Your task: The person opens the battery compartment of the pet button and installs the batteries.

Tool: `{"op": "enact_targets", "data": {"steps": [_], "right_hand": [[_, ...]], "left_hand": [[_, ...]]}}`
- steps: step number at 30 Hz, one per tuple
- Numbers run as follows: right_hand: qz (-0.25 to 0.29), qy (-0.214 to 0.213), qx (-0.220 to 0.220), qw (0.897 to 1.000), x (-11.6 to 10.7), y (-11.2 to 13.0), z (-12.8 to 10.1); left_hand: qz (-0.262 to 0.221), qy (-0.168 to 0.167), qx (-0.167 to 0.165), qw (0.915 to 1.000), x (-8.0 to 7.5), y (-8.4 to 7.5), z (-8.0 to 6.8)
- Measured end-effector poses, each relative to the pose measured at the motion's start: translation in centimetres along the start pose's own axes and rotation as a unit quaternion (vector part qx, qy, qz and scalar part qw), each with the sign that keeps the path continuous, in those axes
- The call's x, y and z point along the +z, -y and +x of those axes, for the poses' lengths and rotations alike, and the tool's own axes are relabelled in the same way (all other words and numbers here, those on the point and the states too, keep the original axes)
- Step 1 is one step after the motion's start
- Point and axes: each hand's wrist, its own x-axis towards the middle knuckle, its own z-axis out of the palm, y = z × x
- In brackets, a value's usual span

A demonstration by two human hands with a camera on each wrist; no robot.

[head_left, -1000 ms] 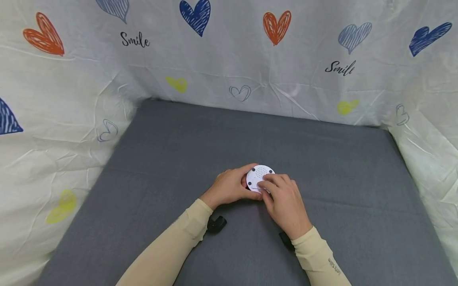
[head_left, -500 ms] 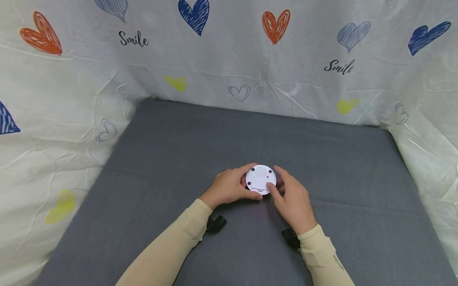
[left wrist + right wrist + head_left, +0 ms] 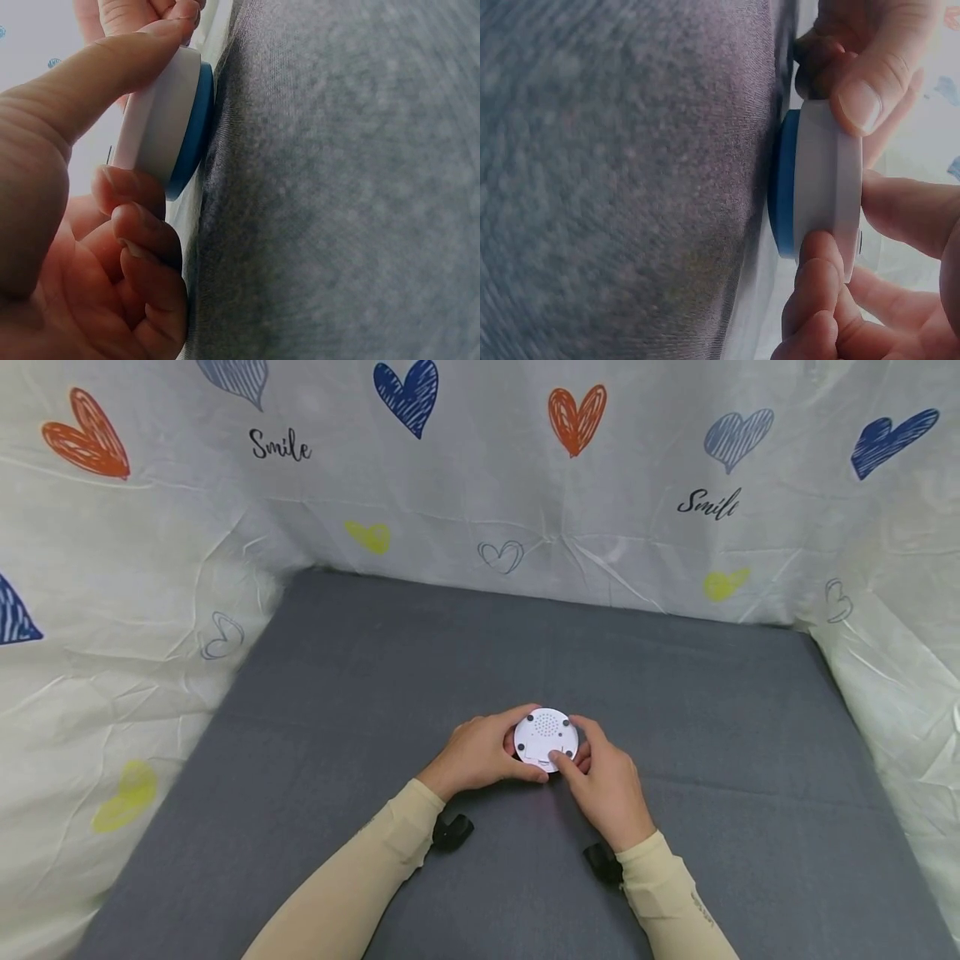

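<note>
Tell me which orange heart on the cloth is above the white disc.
The orange heart at top centre, right of the dark blue heart; the other orange one is far left.

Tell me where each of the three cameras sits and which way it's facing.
Head: on the person's head, looking forward and down at the grey mat; both hands and sleeves show around the round white device.
Left wrist: low beside the mat, facing the device's edge; left hand shows.
Right wrist: low on the opposite side, facing the device's edge; right hand shows.
Shared: both wrist views show the device's blue underside against the mat.
</note>
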Motion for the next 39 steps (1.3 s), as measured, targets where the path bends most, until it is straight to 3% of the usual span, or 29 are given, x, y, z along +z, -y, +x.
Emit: {"op": "enact_targets", "data": {"steps": [15, 20, 26, 34, 39], "right_hand": [[0.008, -0.008, -0.025, 1.000, 0.1, -0.5, 0.1], [0.013, -0.016, -0.019, 1.000, 0.0, -0.9, -0.1], [0.025, -0.033, -0.031, 0.999, -0.2, -1.0, 0.2], [0.044, -0.050, -0.038, 0.997, -0.5, -0.9, 0.3], [0.062, -0.059, -0.043, 0.995, -0.5, -1.0, 0.2]], "left_hand": [[-0.012, -0.007, 0.003, 0.9999, 0.2, 0.3, -0.1], [-0.053, -0.001, 0.009, 0.9985, 0.5, 0.4, -0.1], [-0.117, -0.027, 0.014, 0.9927, 0.1, 0.2, 0.1], [-0.139, -0.062, 0.055, 0.9868, 0.0, 0.2, 0.1], [-0.137, -0.079, 0.062, 0.9855, 0.0, 0.1, -0.1]]}}
